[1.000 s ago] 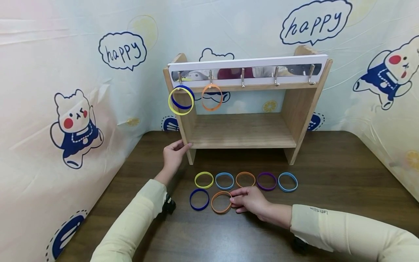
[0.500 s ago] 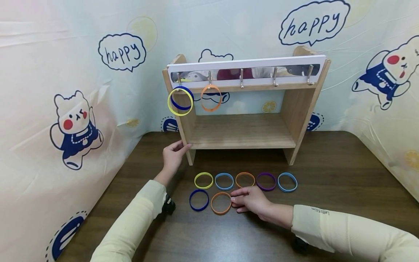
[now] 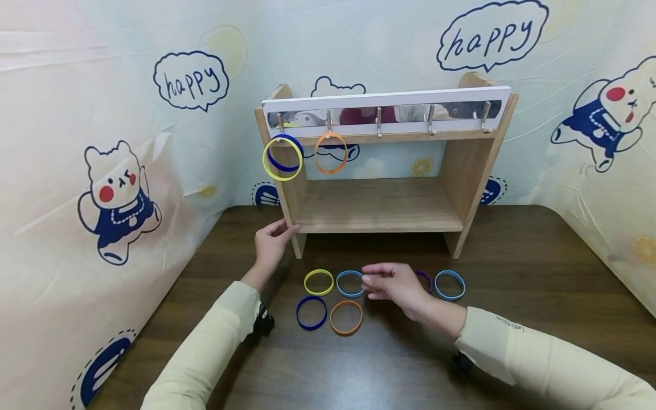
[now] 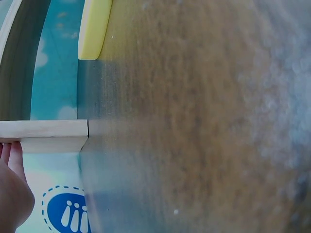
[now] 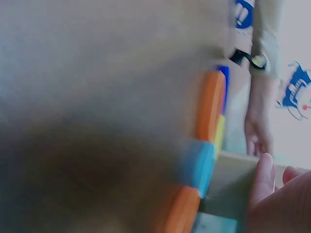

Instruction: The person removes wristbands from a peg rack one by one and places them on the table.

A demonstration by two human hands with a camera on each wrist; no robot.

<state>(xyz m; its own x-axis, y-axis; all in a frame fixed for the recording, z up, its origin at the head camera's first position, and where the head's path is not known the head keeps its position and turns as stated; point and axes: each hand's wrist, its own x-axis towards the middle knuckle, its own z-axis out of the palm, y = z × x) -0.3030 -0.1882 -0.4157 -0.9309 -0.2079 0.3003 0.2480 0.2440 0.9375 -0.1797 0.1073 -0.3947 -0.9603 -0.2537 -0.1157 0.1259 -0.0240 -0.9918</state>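
Observation:
My left hand (image 3: 270,245) pinches the lower left side panel of a wooden hook rack (image 3: 379,205), thumb in front. My right hand (image 3: 397,287) hovers over the back row of silicone wristbands with nothing in its fingers. Its fingertips are right at the edge of a light blue wristband (image 3: 351,294), and the hand covers the back-row orange wristband (image 5: 183,211) in the head view. The purple wristband (image 3: 424,279) is partly covered. The front row has a dark blue wristband (image 3: 299,320) and an orange wristband (image 3: 346,333).
A yellow wristband (image 3: 319,294) and another light blue wristband (image 3: 450,298) end the back row. From the rack's left hook hang yellow (image 3: 266,168) and dark blue wristbands; an orange wristband (image 3: 331,172) hangs from the second. Three more hooks (image 3: 379,122) carry nothing.
My right hand has left the front orange wristband, which stays on the table, and moved up and away to the back row. My left hand keeps its place on the rack.

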